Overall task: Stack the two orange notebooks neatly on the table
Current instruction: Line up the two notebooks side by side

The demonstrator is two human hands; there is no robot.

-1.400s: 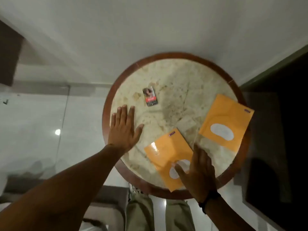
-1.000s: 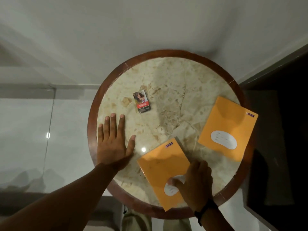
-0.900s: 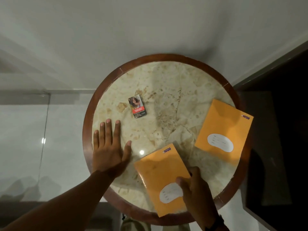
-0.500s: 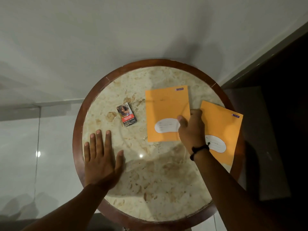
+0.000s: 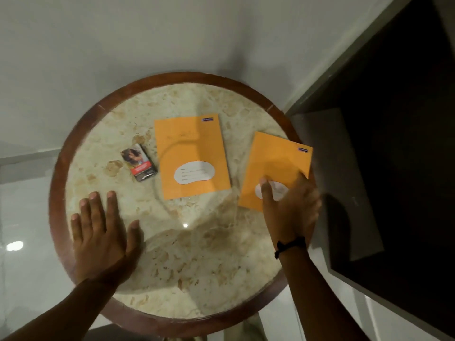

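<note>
Of the 2 orange notebooks, the far-right notebook point(image 5: 275, 166) lies under the right hand point(image 5: 290, 207), whose spread fingers press its near end, while the centre notebook point(image 5: 190, 153) sits just left, long axes nearly parallel, and the left hand point(image 5: 103, 237) rests flat and empty on the table point(image 5: 197, 267).

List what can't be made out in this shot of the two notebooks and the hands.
- Head view: right notebook, near corner and part of its label hidden by the right hand; grip unclear.
- Centre notebook: label writing too small to read.
- Small packet: print blurred.
- Left hand: forearm cut off by the frame.
</note>
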